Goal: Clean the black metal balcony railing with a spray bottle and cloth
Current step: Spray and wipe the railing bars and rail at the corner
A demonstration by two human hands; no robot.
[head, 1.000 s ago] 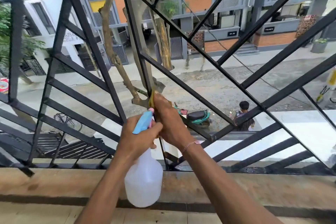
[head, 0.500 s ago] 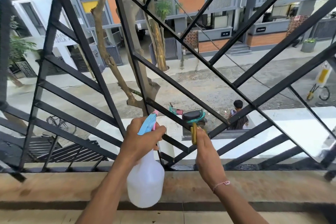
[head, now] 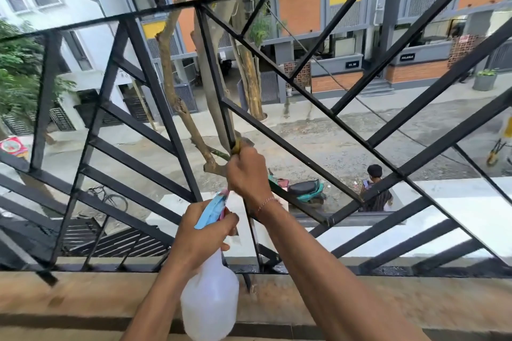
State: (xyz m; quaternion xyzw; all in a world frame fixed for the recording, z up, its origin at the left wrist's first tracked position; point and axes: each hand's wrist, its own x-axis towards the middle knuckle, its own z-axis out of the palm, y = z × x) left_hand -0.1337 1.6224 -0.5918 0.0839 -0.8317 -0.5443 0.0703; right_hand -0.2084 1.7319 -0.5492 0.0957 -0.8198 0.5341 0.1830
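Note:
The black metal railing (head: 155, 91) spans the whole view, with diagonal and upright bars above a brown ledge. My left hand (head: 203, 232) grips the neck of a translucent white spray bottle (head: 210, 304) with a blue trigger head (head: 212, 212), held low in front of the railing. My right hand (head: 248, 174) is wrapped round the central upright bar (head: 214, 72), pinching a yellow cloth (head: 236, 144) against it. Only a small edge of the cloth shows above the fist.
The brown stone ledge (head: 83, 293) runs along the railing's foot. Beyond the bars lie a street far below, a tree trunk (head: 177, 97), a parked teal scooter (head: 307, 189) and a person (head: 375, 188) standing by it.
My right hand with the cloth has moved from the lower diagonal bar back up onto the central upright bar. The left hand keeps the bottle about where it was. The view has tilted upward.

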